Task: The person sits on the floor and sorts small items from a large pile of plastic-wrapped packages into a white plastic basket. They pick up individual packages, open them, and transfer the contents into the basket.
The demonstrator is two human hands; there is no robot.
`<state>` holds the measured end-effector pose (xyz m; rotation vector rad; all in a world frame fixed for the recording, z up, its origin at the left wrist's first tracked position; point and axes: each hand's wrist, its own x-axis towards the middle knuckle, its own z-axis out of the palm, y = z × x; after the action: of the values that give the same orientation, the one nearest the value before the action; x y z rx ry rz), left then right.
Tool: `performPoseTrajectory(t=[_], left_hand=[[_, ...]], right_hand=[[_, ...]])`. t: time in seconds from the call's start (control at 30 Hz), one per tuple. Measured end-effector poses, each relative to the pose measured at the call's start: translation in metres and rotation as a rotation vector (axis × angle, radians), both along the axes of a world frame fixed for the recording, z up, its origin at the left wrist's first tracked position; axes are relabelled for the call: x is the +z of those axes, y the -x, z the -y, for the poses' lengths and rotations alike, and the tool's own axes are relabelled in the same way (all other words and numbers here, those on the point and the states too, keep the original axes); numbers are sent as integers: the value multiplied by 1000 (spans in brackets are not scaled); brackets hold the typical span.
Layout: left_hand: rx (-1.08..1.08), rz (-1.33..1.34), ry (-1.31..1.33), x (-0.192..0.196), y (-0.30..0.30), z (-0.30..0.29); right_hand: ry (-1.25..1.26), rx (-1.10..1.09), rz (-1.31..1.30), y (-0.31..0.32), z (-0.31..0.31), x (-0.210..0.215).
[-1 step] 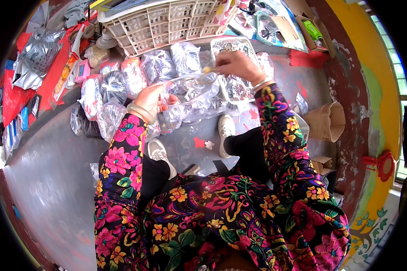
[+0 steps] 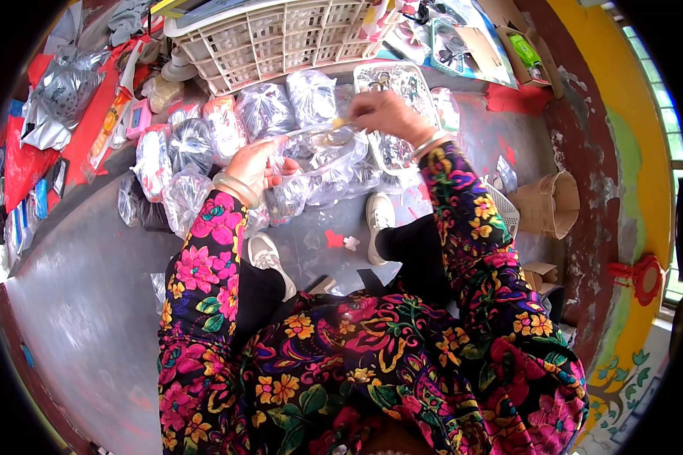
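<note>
The left hand (image 2: 252, 165) grips a clear, crinkled plastic bag (image 2: 316, 156) left of a white rectangular plastic basket (image 2: 429, 98); the right hand (image 2: 391, 117) pinches a small yellowish piece (image 2: 339, 122) (kind unclear) at its upper edge. A slack rim could snag it.

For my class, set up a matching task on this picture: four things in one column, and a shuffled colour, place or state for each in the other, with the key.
Column 1
1. Left hand
2. Right hand
3. Crate
4. Bin

Column 2
A. Brown, to the person's right
B. Has a small yellowish item at its fingertips
C. Off-white, with lattice sides
D. Grips the edge of a clear plastic bag

Pairs: 1-D, 2-B, 3-C, 4-A
</note>
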<state>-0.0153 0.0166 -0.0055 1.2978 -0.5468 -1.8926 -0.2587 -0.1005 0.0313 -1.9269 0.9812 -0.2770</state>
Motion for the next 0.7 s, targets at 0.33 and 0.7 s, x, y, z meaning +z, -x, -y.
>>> performPoseTrajectory(t=[0.33,0.7], left_hand=[[1,-30,27,-1,1,2],[-8,-17,21,3,5,5]], right_hand=[[484,-46,-644,-17,-23,-110],[423,103,-552,-30,-24,-122]])
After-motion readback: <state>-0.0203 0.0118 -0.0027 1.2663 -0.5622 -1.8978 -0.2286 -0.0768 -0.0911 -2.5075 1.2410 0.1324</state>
